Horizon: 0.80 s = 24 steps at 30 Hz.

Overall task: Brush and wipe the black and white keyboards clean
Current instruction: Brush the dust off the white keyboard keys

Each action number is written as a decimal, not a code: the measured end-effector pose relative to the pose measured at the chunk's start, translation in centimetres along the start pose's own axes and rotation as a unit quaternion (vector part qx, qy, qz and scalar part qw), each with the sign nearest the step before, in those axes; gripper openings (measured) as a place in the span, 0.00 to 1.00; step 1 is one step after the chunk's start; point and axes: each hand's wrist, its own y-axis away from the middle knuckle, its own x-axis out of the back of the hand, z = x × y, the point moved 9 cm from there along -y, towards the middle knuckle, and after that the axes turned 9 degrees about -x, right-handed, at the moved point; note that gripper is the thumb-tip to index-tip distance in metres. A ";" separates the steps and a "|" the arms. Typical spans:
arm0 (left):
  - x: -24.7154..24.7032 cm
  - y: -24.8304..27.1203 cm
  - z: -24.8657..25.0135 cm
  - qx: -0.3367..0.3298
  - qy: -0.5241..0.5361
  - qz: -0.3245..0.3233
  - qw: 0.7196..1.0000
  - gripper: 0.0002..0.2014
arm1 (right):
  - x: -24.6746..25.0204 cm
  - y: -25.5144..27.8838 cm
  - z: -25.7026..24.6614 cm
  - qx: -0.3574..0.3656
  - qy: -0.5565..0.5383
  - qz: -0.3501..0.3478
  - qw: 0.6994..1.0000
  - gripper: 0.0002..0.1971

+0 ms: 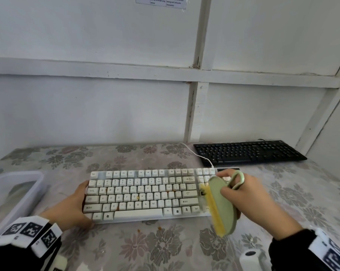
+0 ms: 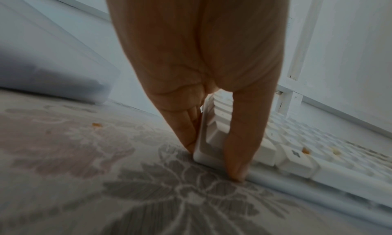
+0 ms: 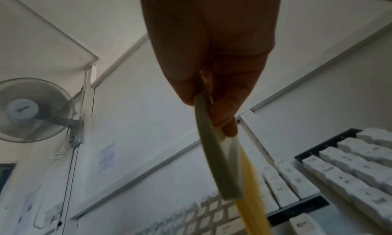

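Note:
The white keyboard [image 1: 143, 194] lies mid-table with orange crumbs [image 1: 138, 197] between its keys. My left hand [image 1: 81, 204] braces its near-left corner [image 2: 203, 154]: straight fingers [image 2: 188, 134] lie along the left edge and the thumb [image 2: 239, 154] presses the front edge. My right hand [image 1: 231, 184] grips the loop handle of a green brush [image 1: 222, 204] with yellow bristles [image 1: 214, 212]. The brush is tilted over the keyboard's right end, bristles down by the number pad [image 3: 339, 168]. The black keyboard [image 1: 249, 152] sits at the back right, untouched.
A translucent plastic container [image 1: 38, 184] stands at the left of the floral tablecloth [image 1: 165, 247]. A white roll [image 1: 250, 259] is at the near right edge. The white cable [image 1: 194, 153] runs back toward the wall. A few crumbs [image 1: 139, 230] lie before the keyboard.

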 end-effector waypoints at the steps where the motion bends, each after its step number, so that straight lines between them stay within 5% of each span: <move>1: 0.1 0.1 0.0 -0.001 -0.003 0.001 1.000 0.62 | 0.6 -0.1 -0.5 0.009 -0.020 0.020 1.000 0.16; 6: 0.1 0.1 0.0 -0.001 0.004 0.005 1.000 0.60 | 0.0 -0.7 -2.5 0.054 -0.061 0.062 0.995 0.20; 14: -0.2 0.1 0.5 -0.002 0.004 0.001 1.000 0.59 | -2.6 0.3 -0.6 -0.006 0.035 -0.047 0.998 0.16; 21: -0.1 0.2 0.5 0.002 0.002 0.006 1.000 0.55 | 0.8 -1.1 -3.1 0.066 -0.023 0.067 0.995 0.19; 24: 0.0 0.4 0.9 -0.012 -0.009 0.002 1.000 0.62 | -0.8 -1.4 -2.9 0.073 0.002 0.048 0.996 0.20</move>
